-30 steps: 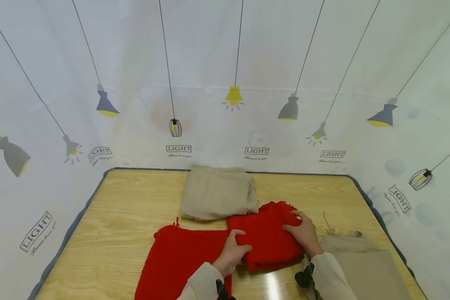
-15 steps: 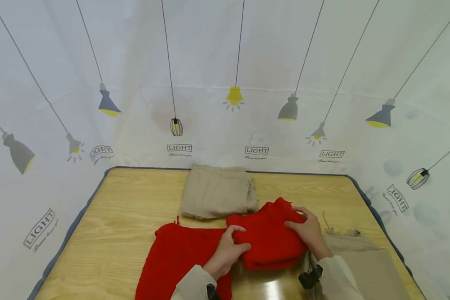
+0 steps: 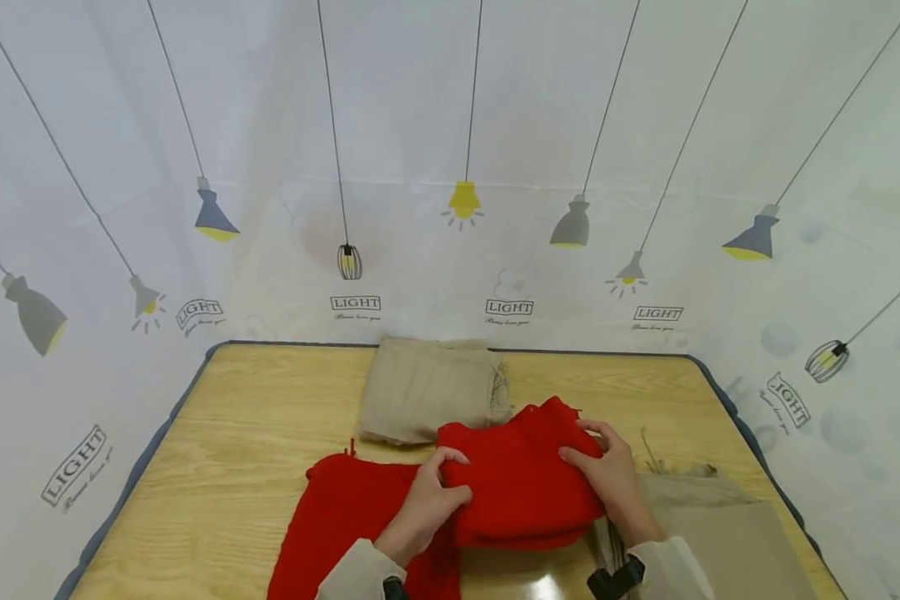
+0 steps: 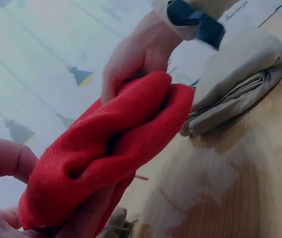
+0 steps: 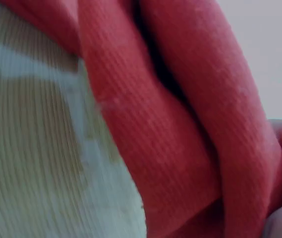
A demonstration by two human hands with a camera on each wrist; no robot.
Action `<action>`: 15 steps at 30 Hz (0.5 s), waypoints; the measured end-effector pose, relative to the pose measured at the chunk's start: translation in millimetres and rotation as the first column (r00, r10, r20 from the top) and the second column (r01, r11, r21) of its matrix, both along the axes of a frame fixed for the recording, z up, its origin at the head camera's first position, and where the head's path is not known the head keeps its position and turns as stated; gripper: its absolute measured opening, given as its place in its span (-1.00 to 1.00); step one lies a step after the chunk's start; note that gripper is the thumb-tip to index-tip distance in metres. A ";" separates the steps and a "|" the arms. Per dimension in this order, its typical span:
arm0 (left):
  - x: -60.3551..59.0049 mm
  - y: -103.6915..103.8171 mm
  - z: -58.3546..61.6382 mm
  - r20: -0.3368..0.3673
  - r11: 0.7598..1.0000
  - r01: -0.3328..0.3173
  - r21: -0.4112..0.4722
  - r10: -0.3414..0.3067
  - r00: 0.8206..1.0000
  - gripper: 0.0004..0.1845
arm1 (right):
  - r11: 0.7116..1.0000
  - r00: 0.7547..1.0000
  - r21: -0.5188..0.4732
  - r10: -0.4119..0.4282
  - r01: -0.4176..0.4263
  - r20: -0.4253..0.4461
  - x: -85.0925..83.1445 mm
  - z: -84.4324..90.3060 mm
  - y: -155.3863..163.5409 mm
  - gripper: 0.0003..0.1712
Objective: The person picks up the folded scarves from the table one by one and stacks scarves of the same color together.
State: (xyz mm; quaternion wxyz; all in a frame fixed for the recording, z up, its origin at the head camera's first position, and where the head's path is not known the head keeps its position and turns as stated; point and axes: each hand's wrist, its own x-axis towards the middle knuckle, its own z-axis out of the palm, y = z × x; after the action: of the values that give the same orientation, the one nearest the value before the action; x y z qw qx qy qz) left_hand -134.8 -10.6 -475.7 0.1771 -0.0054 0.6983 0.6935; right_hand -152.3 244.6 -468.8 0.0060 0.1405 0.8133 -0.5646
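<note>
Both hands grip a folded red fringed scarf (image 3: 521,483) at its two sides, thumbs on top and other fingers partly hidden beneath. My left hand (image 3: 427,504) holds the left side; my right hand (image 3: 611,475) holds the far right side. In the left wrist view the folded layers of the scarf (image 4: 111,139) appear raised above the wood, with the right hand (image 4: 141,57) behind. Its thick folded edge (image 5: 170,119) fills much of the right wrist view. Another red scarf (image 3: 356,517) lies on the table under my left forearm.
A folded beige scarf (image 3: 431,392) lies at the back of the wooden table (image 3: 255,400). Another beige scarf (image 3: 727,533) with loose fringe lies at the right, partly behind the right forearm. A lamp-printed white sheet (image 3: 405,167) surrounds the table.
Both hands keep hold of the folded red scarf. It has risen slightly and shifted left, nearer the other red scarf. The head view has tilted a little.
</note>
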 end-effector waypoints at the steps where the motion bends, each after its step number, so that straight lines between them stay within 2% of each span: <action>1: 0.4 -3.7 0.6 0.002 1.000 -0.004 -0.003 0.004 1.000 -0.58 | 1.000 1.000 -0.011 -0.005 0.005 0.001 1.9 0.3 -3.6 -0.40; 15: 6.7 -54.6 9.1 0.040 0.995 -0.010 -0.104 0.014 0.999 -0.60 | 0.984 0.999 -0.175 -0.037 0.037 0.000 21.2 -0.6 -54.0 -0.41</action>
State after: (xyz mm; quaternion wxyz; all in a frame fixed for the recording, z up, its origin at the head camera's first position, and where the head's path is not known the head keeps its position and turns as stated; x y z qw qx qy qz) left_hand -128.1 -65.1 -466.5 0.1865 -0.0327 0.7295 0.6572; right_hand -131.2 190.6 -469.3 0.0066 0.1537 0.7577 -0.6342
